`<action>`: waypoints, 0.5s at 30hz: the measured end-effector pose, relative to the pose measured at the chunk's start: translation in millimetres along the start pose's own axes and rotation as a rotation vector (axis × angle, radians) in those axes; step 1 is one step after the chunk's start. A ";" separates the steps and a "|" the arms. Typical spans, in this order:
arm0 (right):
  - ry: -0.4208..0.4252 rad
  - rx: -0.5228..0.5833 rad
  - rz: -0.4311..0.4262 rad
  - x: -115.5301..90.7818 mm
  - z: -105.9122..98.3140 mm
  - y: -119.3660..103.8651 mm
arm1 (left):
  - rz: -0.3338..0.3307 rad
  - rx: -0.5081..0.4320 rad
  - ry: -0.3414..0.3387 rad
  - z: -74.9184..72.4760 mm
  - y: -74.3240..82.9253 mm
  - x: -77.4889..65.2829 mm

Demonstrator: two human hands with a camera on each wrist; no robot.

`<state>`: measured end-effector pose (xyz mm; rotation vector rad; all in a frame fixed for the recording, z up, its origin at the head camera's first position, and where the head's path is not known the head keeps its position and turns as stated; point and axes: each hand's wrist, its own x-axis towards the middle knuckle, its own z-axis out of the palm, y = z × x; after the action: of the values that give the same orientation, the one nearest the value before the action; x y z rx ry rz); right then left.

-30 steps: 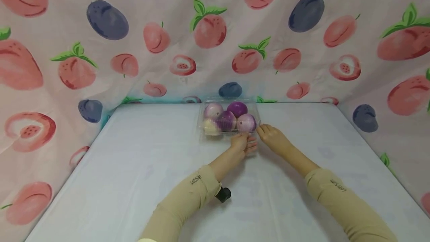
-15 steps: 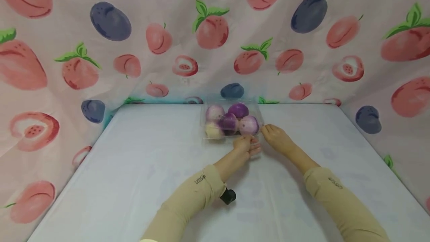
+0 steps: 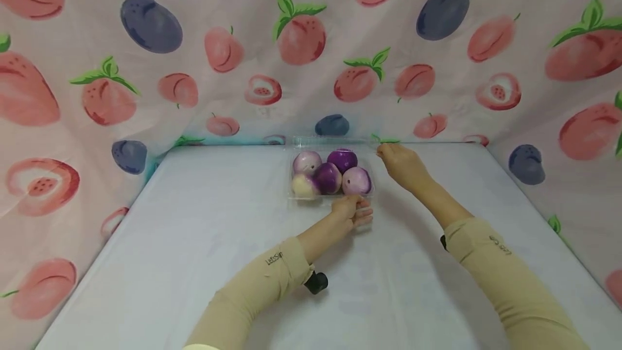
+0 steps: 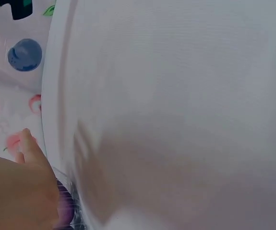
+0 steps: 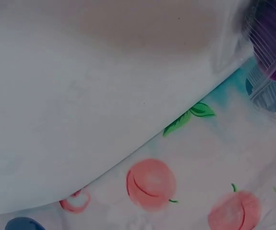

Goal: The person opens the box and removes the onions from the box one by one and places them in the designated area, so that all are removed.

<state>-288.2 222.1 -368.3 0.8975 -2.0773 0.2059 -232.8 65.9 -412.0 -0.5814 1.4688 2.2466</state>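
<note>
A clear plastic clamshell box (image 3: 290, 196) stands at the back of the table, holding several round purple-and-white vegetables (image 3: 328, 178) that look like onions. Its ribbed clear lid (image 3: 325, 142) is lifted along the back. My right hand (image 3: 402, 165) pinches the lid near its right end. At the front edge of the box, my left hand (image 3: 347, 210) pinches the rim with thumb and forefinger, while its other fingers point right. In the left wrist view the left hand (image 4: 25, 191) partly covers the box. The right wrist view shows the lid (image 5: 267, 91) but no hand.
A white cloth covers the table (image 3: 218, 242). Behind and beside it hangs a pink fruit-print sheet (image 3: 301, 96), close to the back of the box. A black wrist camera (image 3: 317, 282) sits under the left sleeve.
My right hand has moved up and back from the box's front right corner, swinging the lid open. The left hand stays at the front edge.
</note>
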 end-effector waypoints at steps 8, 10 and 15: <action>0.060 0.125 0.178 4.6 -2.4 -5.5 | 0.000 0.111 -0.038 -12.1 -5.2 -14.6; 0.077 0.139 0.207 7.4 -1.5 -6.2 | 0.008 0.159 -0.061 -14.0 -5.8 -18.8; 0.098 0.168 0.299 15.0 0.1 -7.9 | 0.063 0.300 -0.164 -23.8 -7.0 -30.2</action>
<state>-288.8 208.5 -358.3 0.6549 -2.1169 0.5795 -200.8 43.5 -409.6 -0.2553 1.7139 2.0093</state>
